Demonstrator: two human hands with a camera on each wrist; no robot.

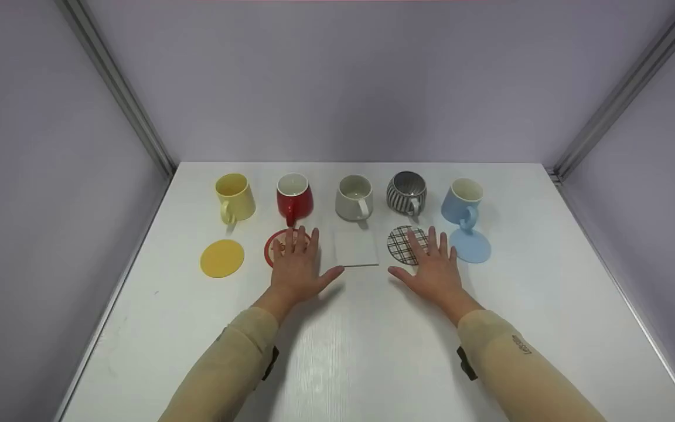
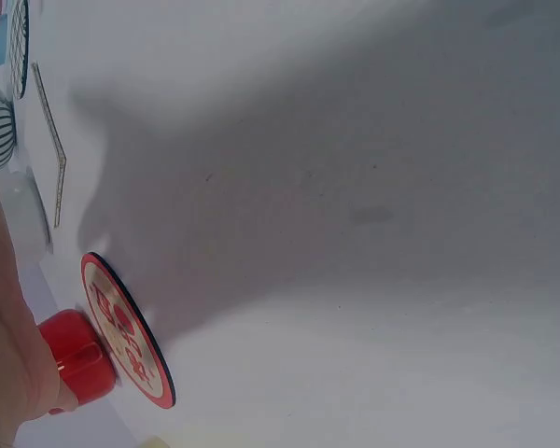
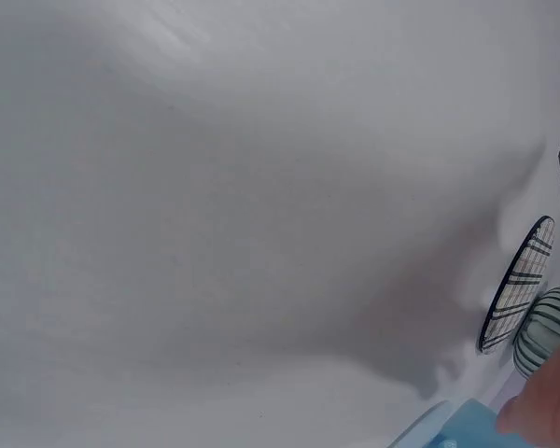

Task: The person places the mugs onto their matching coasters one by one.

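My left hand (image 1: 297, 271), fingers spread, hovers over the near part of a red-rimmed round coaster (image 2: 126, 327) and holds nothing. Behind that coaster stands a red mug (image 1: 294, 199). My right hand (image 1: 434, 273) is spread too, its fingers partly covering a round plaid coaster (image 1: 401, 245); a grey-striped mug (image 1: 406, 194) is behind it. Between the hands lies a clear square coaster (image 1: 356, 247), with a pale grey mug (image 1: 354, 199) beyond. The right hand's outer fingers come near a light blue round coaster (image 1: 472, 246).
A yellow mug (image 1: 238, 198) stands at the left end of the mug row, behind a yellow round coaster (image 1: 222, 258). At the right end is a light blue mug (image 1: 460, 202). Pale walls (image 1: 337, 82) enclose the white table (image 1: 326, 375) at the back and sides.
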